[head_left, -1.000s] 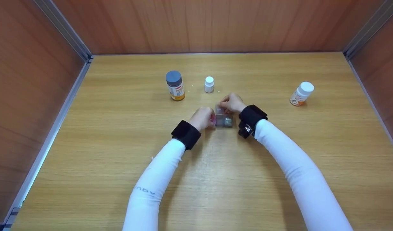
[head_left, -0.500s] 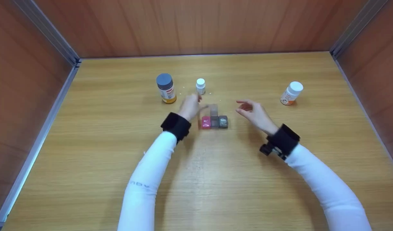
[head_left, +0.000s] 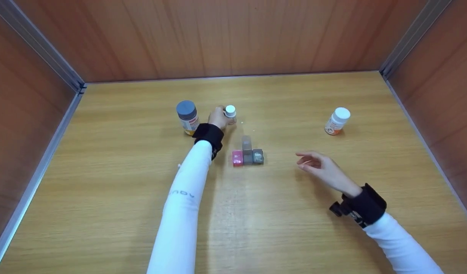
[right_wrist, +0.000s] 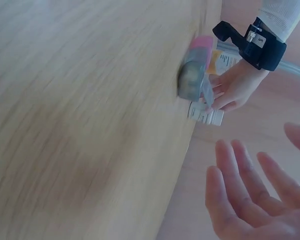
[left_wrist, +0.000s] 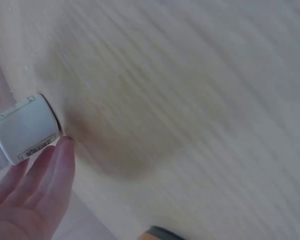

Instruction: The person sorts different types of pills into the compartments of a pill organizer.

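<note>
My left hand (head_left: 217,117) is around a small white pill bottle (head_left: 230,110), fingers on one side and thumb on the other. In the left wrist view the white bottle (left_wrist: 26,129) stands on the table with fingertips at its lower edge. Nearer me lies a small pill box (head_left: 247,157) with a pink compartment, a middle one whose clear lid (head_left: 246,142) is raised, and a dark grey one. My right hand (head_left: 328,171) hovers over the table to the right of the pill box, fingers loosely bent and holding nothing.
A larger bottle with a dark blue-grey cap (head_left: 186,109) stands just left of my left hand. A white bottle with an orange label (head_left: 336,121) stands at the right. Tiny pale specks lie near the small bottle. Wooden panels (head_left: 233,38) enclose the table's back and sides.
Both hands have left the pill box. My left hand has gone forward to the small white bottle; my right hand has drawn back to the right. The head view has shifted slightly.
</note>
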The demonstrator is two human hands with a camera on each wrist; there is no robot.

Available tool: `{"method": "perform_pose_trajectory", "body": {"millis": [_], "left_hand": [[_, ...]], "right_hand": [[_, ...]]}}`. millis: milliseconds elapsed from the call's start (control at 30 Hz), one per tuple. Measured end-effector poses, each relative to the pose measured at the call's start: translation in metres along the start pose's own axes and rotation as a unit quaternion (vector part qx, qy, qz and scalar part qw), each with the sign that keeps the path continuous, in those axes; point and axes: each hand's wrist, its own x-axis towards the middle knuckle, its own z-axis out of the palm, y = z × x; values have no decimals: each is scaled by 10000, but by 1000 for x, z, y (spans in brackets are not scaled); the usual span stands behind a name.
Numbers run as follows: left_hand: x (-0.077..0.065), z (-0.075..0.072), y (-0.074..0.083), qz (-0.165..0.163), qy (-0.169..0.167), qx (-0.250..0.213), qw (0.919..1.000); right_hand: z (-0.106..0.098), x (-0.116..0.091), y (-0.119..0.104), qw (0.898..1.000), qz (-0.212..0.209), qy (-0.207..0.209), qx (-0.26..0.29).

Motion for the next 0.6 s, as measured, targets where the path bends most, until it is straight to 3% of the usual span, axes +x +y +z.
{"method": "perform_pose_trajectory", "body": {"millis": [133,267,433,600], "left_hand": [[0,-4,-2,37,46,-35,10000],[-12,-15,0,485,86,-60,9988],[-48,-29,7,1433,-95,-276,9893],[-94,-21,16,2239,-781,-424,9705]], "right_hand": [[-1,-3,2,10000,-57,-25,64],[0,1,-3,9999,-22,-130,11],[2,10,-13,9994,-137,-322,-39],[6,21,-23,9987,-306,-353,-203]]}}
